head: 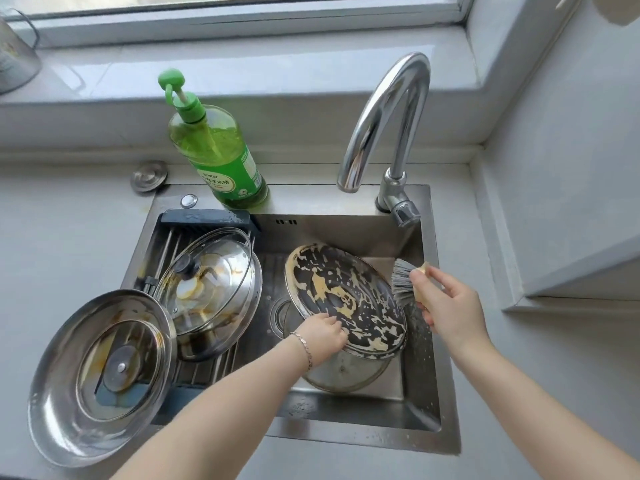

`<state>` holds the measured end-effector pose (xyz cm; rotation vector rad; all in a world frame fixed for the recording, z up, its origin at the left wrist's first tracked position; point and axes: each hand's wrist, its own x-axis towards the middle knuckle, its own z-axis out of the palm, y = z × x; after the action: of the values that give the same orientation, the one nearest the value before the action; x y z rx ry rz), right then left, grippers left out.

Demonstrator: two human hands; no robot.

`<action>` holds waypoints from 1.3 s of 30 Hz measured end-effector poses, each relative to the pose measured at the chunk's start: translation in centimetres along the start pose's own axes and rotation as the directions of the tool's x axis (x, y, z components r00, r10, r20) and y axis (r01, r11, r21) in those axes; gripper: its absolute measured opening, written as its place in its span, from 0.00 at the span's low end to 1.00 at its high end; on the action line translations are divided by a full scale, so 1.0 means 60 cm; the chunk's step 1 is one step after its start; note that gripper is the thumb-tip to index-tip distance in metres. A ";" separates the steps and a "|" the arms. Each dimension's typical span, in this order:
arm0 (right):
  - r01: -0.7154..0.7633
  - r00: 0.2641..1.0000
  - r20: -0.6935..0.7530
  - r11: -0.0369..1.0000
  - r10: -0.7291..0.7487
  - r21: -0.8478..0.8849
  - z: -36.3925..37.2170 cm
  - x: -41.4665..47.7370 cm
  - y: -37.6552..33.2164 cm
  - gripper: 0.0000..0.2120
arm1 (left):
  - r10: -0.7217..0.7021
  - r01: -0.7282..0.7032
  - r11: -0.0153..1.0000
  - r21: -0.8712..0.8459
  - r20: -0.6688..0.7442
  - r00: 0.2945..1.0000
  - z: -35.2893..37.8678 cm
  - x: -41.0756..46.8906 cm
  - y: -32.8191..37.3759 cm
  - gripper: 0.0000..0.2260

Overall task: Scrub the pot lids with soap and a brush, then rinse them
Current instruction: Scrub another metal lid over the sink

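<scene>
In the sink (346, 230), a dark lid (346, 299) with yellowish patches is held tilted. Its lower left rim is gripped by the left hand (323, 336), whose fingers are curled over the edge. A second lid (346, 374) is seen lying flat under it on the sink bottom. The brush (405, 282) is held in the right hand (446, 306), with the fingers closed around its pale handle. The grey bristles are placed just beside the dark lid's right rim, but contact cannot be confirmed. Both forearms are stretched in from below. A glass lid (207, 271) and a steel lid (104, 372) are placed at the left, and the soap bottle (221, 157) is placed behind the sink.
</scene>
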<state>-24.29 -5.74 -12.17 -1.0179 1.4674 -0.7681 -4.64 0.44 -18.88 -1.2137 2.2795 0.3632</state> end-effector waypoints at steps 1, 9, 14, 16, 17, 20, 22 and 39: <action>-0.003 1.000 0.009 1.000 0.003 -0.007 0.003 -0.001 -0.001 0.23 | -0.022 0.023 1.000 -0.021 0.048 0.999 0.002 0.006 0.003 0.15; -0.042 0.999 0.019 0.997 0.044 -0.068 0.046 -0.024 -0.025 0.19 | -0.128 0.128 0.977 -0.168 0.011 0.992 -0.055 -0.054 -0.025 0.32; -0.137 0.987 0.087 0.991 0.136 0.006 0.119 -0.041 -0.097 0.04 | -0.232 0.183 0.954 -0.238 -0.197 0.953 -0.139 -0.169 -0.132 0.22; -0.246 0.961 0.148 0.968 0.235 0.059 0.163 -0.044 -0.128 0.12 | -0.317 0.202 0.930 -0.307 -0.394 0.862 -0.170 -0.213 -0.198 0.20; -0.298 0.944 0.174 0.951 0.280 0.088 0.188 -0.043 -0.144 0.16 | -0.343 0.201 0.927 -0.318 -0.496 0.798 -0.186 -0.231 -0.234 0.19; -0.407 0.898 0.246 0.901 0.365 0.150 0.261 -0.037 -0.183 0.20 | -0.443 0.278 0.895 -0.348 -0.636 0.632 -0.222 -0.271 -0.347 0.17; -0.446 0.868 0.318 0.881 0.382 0.159 0.310 -0.033 -0.214 0.20 | -0.495 0.326 0.869 -0.374 -0.623 0.605 -0.256 -0.279 -0.407 0.18; -0.446 0.861 0.370 0.867 0.349 0.220 0.514 0.064 -0.324 0.21 | -0.458 0.161 0.736 -0.657 -0.309 0.834 -0.321 -0.175 -0.571 0.13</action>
<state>9.44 -14.74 -1.06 -0.5410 1.1798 -0.4720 22.27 -20.47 3.31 -2.2006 2.3224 0.7999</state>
